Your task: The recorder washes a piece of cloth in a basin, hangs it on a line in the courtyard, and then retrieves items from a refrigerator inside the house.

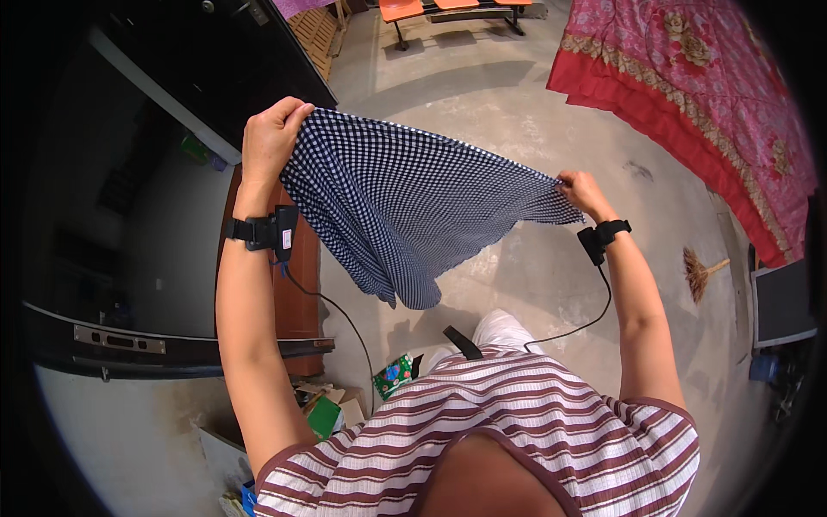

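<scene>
Head | left hand (274,138), right hand (587,193) | grip: both clenched on one checked cloth (413,189)

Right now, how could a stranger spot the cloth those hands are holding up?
Start at the concrete floor in the middle of the view. Above it, the gingham cloth hangs between the person's left hand and right hand. Small dark-and-white checks set it apart from the red-edged floral fabric at upper right.
</scene>
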A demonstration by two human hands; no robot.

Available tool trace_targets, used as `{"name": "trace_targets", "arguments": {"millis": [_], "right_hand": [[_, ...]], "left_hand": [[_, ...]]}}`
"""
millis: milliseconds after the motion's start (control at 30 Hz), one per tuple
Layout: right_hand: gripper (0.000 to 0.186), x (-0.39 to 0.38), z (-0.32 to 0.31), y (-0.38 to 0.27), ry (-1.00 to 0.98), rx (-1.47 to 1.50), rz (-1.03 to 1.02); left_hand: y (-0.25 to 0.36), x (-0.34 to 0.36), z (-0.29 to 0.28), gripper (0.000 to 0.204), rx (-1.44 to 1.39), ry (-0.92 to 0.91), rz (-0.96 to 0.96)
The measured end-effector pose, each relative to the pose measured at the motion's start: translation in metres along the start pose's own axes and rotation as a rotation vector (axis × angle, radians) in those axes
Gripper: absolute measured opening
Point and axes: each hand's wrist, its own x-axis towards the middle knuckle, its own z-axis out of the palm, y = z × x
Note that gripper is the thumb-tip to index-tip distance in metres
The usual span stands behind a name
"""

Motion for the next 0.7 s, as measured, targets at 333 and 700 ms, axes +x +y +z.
{"name": "trace_targets", "arguments": {"millis": [333,700], "right_hand": [[0.026,0.133,-0.028,-0.038,0.082,0.396,0.348],[0.028,0.15,-0.181,-0.106,0.529,0.684,0.373]], "left_hand": [[-0.136,0.106,0.071,0.018,0.055,-0.096,0.21],[-0.155,0.288,0.098,0.009,-0.399,0.031,0.633]]}}
